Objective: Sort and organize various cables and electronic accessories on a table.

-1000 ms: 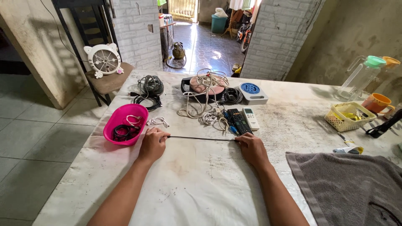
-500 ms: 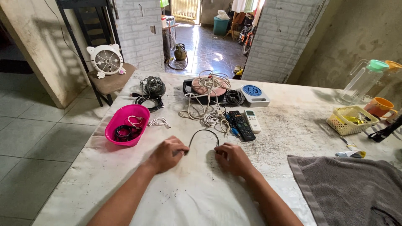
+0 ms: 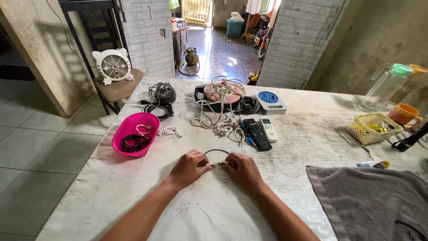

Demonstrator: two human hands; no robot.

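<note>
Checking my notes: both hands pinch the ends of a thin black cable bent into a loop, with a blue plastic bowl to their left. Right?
Not quite. The head view shows the plastic bowl is pink, not blue. The left hand and right hand do hold the thin black cable looped.

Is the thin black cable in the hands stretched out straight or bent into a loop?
Bent into a loop: the thin black cable arcs between the left hand and right hand, ends together.

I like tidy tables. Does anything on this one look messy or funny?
Yes. A tangled white cord lies draped over the pink appliance and spills onto the table. The hands hold a short black cable bent into a neat loop.
</note>
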